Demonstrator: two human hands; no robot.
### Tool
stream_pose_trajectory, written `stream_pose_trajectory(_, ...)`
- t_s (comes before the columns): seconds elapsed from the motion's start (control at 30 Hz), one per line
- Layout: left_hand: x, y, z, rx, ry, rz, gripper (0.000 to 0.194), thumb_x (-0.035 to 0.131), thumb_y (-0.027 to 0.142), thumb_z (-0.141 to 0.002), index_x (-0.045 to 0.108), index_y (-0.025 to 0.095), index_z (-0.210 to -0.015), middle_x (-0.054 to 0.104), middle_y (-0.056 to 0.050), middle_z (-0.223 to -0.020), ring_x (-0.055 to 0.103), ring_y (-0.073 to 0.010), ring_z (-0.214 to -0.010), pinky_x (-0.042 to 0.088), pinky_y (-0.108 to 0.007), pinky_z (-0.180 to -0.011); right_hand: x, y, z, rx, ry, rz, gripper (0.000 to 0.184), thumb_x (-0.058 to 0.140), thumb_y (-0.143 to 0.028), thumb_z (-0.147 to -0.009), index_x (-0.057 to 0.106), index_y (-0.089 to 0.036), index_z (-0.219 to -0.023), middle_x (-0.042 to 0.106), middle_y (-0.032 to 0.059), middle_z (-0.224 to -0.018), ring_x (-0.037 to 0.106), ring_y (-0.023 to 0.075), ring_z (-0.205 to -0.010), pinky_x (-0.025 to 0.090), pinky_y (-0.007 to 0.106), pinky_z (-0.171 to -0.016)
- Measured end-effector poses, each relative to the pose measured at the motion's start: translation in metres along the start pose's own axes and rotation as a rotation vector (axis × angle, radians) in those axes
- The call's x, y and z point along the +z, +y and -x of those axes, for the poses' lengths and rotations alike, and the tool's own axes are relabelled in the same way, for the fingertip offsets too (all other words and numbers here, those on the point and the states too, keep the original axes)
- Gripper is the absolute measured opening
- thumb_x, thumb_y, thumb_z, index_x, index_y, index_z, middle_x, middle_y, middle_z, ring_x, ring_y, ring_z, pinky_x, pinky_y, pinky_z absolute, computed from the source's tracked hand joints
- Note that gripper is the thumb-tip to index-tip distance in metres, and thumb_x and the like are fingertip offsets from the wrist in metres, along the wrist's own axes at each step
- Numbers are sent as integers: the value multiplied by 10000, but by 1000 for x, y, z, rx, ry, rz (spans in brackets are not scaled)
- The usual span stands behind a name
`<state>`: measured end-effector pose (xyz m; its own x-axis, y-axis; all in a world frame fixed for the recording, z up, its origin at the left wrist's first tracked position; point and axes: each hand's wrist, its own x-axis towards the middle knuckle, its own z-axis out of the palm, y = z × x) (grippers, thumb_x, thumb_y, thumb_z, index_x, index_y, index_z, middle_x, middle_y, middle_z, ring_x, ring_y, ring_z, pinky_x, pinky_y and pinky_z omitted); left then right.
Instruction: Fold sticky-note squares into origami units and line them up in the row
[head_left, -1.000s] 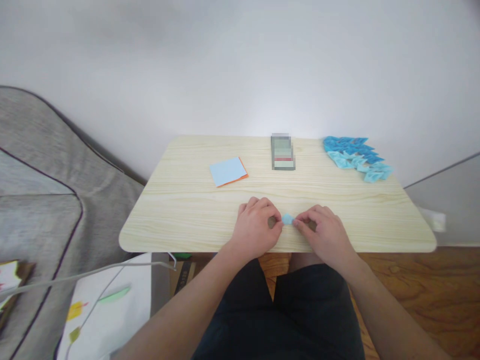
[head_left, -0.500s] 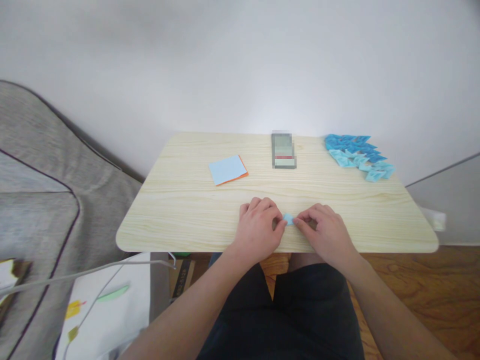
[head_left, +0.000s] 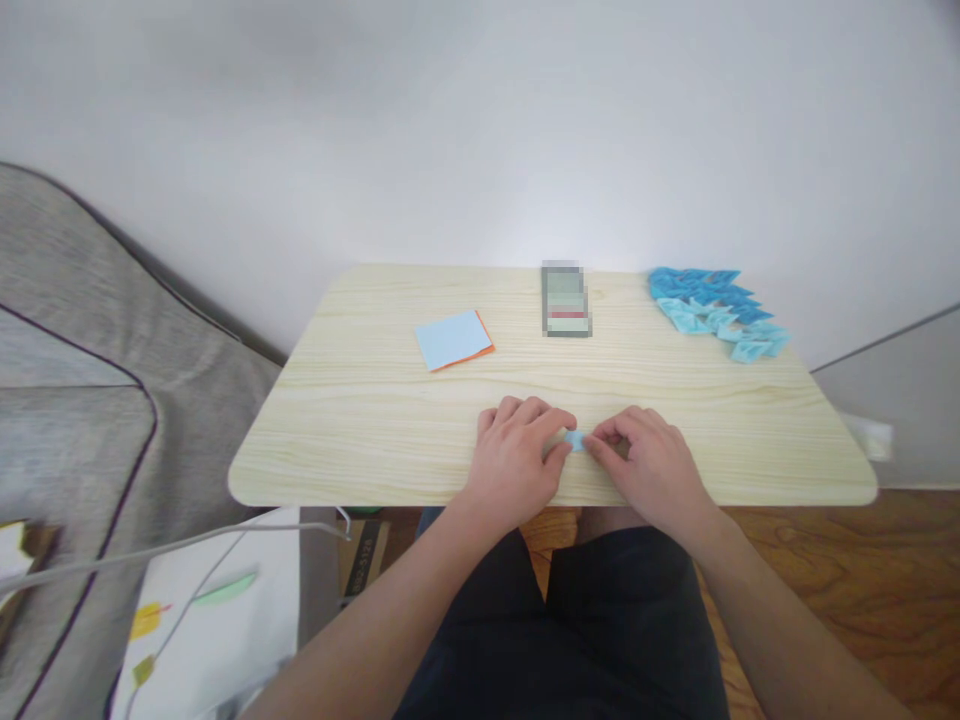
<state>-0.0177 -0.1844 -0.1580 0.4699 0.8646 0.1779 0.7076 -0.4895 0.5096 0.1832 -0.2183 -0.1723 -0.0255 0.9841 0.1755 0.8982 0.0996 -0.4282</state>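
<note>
A small piece of folded light blue paper (head_left: 575, 440) lies near the front edge of the table between my two hands. The thumb and forefinger of my left hand (head_left: 520, 450) are at its left end, the forefinger on the upper side and the thumb on the lower. My right hand (head_left: 646, 455) pinches its right end between thumb and fingertips. The fingers cover both ends, so the exact folds cannot be made out.
A stack of light blue and orange paper sheets (head_left: 454, 340) lies left of a blurred phone-like device (head_left: 567, 300). Folded blue paper pieces (head_left: 701, 287) and lighter blue ones (head_left: 694, 316) sit at the table's back right. A grey sofa (head_left: 202, 420) stands on the left.
My left forefinger has moved away from the thumb to the paper's upper edge, widening the gap between them. The right hand has hardly moved.
</note>
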Motion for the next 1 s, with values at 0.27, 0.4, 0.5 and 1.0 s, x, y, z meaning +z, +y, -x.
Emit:
stream_pose_trajectory(0.27,3,-5,0,17,13,29,149,618,355,-955,753,345,-1016,669,-24,-1122,519,-270,-1102,379,-468,-931,3,2,4,-10,21,-3,173,641,-414,-936,693,-267,-862,686,51,-884,601,272,-905,431,421,-780)
stream_pose_trajectory(0.4,3,-5,-1,25,14,27,170,627,383,-951,752,365,-1065,671,-22,-1124,524,-270,-1094,378,-469,-929,4,1,5,1,18,7,175,627,-411,-948,690,-266,-873,680,55,-900,595,282,-923,425,431,-796)
stream_pose_trajectory(0.5,3,-5,-1,25,10,17,180,636,373,-946,752,374,-1083,669,-22,-1130,525,-270,-1094,380,-470,-929,4,0,5,3,19,6,169,626,-406,-950,688,-265,-880,676,55,-904,592,282,-930,425,432,-806)
stream_pose_trajectory(1.0,-4,-7,-2,43,-51,-40,191,660,331,-926,725,362,-1103,625,-27,-1160,521,-263,-1114,383,-448,-923,4,3,5,70,31,-115,165,696,-393,-898,628,-244,-916,664,19,-874,584,230,-867,404,362,-772)
